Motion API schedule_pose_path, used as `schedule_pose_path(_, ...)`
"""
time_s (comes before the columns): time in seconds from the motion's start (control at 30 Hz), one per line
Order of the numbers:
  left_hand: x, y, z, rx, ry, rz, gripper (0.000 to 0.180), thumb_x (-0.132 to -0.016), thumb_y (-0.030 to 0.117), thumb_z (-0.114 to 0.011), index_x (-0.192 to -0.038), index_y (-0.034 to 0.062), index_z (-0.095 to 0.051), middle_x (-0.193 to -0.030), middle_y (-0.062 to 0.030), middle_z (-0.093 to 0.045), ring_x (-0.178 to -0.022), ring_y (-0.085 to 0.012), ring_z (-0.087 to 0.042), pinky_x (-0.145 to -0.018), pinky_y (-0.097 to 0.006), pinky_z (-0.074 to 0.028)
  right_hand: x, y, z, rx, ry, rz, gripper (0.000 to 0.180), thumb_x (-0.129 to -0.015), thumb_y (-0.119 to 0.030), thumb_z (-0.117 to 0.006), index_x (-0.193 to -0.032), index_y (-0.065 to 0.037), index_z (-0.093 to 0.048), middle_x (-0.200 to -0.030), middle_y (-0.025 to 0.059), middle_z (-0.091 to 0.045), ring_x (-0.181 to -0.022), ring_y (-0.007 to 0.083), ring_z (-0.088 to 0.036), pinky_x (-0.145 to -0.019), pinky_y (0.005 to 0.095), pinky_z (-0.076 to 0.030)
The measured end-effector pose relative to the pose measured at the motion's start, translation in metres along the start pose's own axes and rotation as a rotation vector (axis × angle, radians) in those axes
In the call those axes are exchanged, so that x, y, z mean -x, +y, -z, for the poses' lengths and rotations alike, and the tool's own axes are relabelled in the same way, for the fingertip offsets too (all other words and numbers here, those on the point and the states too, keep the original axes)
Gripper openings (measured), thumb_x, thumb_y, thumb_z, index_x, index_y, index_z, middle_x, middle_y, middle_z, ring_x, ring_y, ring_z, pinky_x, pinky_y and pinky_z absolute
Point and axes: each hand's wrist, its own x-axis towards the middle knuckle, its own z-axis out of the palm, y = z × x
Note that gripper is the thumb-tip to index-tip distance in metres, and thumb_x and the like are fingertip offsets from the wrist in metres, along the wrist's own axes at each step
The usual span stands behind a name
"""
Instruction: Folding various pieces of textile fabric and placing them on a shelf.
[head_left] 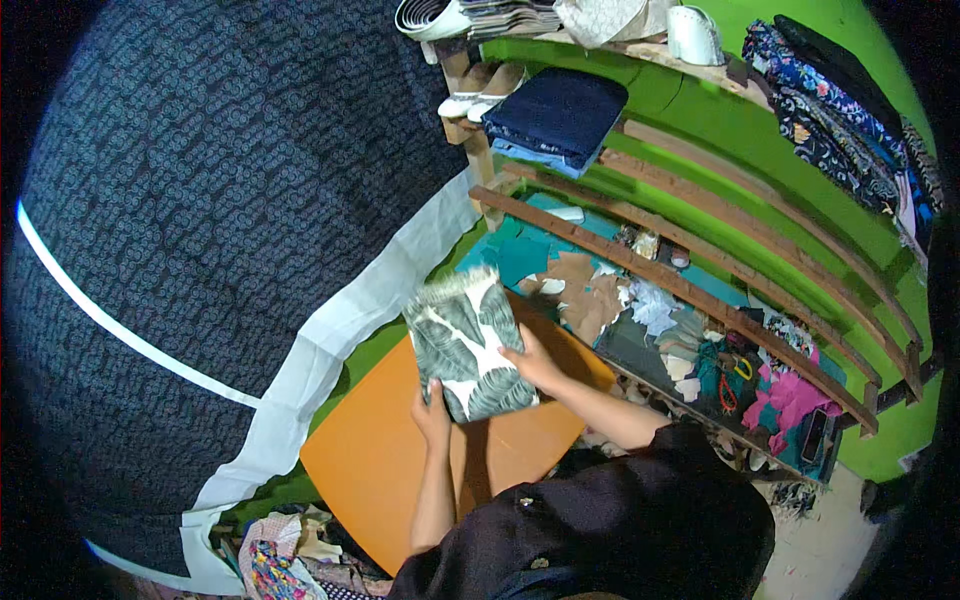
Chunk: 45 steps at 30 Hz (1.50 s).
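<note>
Between my two hands is a folded white cloth [470, 345] with a dark green leaf print and a pale fringe along its far edge. My left hand [432, 412] grips its near left corner, the thumb lying on top. On the right edge, my right hand [535, 362] has its thumb over the print and its other fingers mostly hidden underneath. The cloth is over an orange table [370, 455]; whether it touches the top I cannot tell.
At the right, a wooden slatted rack [680, 275] carries folded dark blue denim [560, 110] and white-toed shoes [485, 90]. Fabric scraps [580, 290] and red-handled scissors [727, 395] lie below the slats. A dark patterned curtain [220, 200] hangs at left. Colourful cloths [275, 565] lie heaped lower left.
</note>
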Motion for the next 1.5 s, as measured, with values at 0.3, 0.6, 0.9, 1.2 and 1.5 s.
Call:
schedule_pose_path(0.3, -0.171, 0.193, -0.119, 0.027, 0.095, -0.711, 0.020, -0.084, 0.012, -0.049, -0.094, -0.0047, -0.052, -0.082, -0.0132, -0.054, -0.076, -0.0215, -0.051, -0.071, -0.029, -0.040, -0.144, -0.211, 0.091, 0.871, 0.672, 0.747, 0.033, -0.072, -0.041, -0.063, -0.075, -0.008, -0.059, -0.103, 0.0038, -0.050, -0.109, 0.0237, -0.034, -0.085, 0.0507, -0.016)
schedule_pose_path(0.6, -0.246, 0.219, -0.213, -0.072, 0.134, -0.880, 0.019, -0.082, 0.014, -0.050, -0.095, -0.0004, -0.052, -0.087, -0.0155, -0.052, -0.080, -0.0305, -0.051, -0.072, -0.035, -0.041, -0.185, -0.220, 0.166, 1.133, 0.779, 0.778, 0.049, -0.074, -0.047, -0.060, -0.061, 0.000, -0.056, -0.119, 0.0215, -0.040, -0.113, 0.0355, -0.028, -0.086, 0.0614, -0.010)
schedule_pose_path(0.9, -0.292, 0.236, -0.240, -0.393, -0.220, -0.410, 0.041, -0.074, 0.040, -0.060, -0.097, 0.0065, -0.062, -0.089, -0.0189, -0.061, -0.084, -0.0325, -0.059, -0.072, -0.038, -0.046, -0.220, -0.225, 0.178, 0.869, 0.643, 0.230, 0.047, -0.070, -0.048, -0.060, -0.080, -0.002, -0.062, -0.124, 0.0116, -0.038, -0.120, 0.0311, -0.020, -0.088, 0.0609, -0.008)
schedule_pose_path(1.2, -0.317, 0.248, -0.274, 0.083, 0.309, -0.635, 0.028, -0.081, 0.018, -0.055, -0.103, 0.0002, -0.058, -0.097, -0.0143, -0.060, -0.089, -0.0243, -0.057, -0.080, -0.031, -0.042, -0.253, -0.232, 0.185, 0.685, 0.971, 0.234, 0.047, -0.075, -0.044, -0.056, -0.091, 0.000, -0.060, -0.123, 0.0071, -0.041, -0.116, 0.0302, -0.027, -0.087, 0.0615, -0.013)
schedule_pose_path(1.5, -0.215, 0.248, -0.280, -0.231, 0.013, -1.209, 0.044, -0.075, 0.022, -0.053, -0.117, 0.0071, -0.049, -0.118, -0.0151, -0.045, -0.111, -0.0305, -0.041, -0.093, -0.045, -0.027, -0.279, -0.257, 0.197, 0.776, 0.840, 0.267, 0.051, -0.076, -0.049, -0.054, -0.098, -0.003, -0.059, -0.121, 0.0153, -0.044, -0.113, 0.0365, -0.029, -0.088, 0.0644, -0.013)
